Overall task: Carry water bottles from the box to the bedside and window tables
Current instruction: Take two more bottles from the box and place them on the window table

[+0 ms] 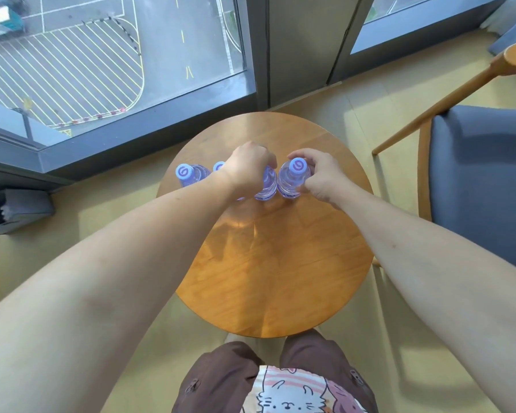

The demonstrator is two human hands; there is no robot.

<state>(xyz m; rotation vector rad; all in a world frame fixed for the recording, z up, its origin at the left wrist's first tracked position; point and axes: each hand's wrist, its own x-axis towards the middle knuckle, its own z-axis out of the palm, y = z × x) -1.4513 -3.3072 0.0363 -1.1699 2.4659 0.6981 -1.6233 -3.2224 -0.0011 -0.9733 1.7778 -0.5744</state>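
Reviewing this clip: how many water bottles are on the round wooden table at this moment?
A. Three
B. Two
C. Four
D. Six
C. Four bottles stand in a row on the round table: the far-left bottle, a second bottle partly hidden by the wrist, a third bottle gripped by the left hand, and the rightmost bottle held by the right hand.

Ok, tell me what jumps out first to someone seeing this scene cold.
Two bare arms reach over a round wooden table by the window, where four water bottles stand in a row. The left hand grips the third bottle from above, and the right hand holds the rightmost bottle. Behind the table, a big window looks steeply down on a striped court.
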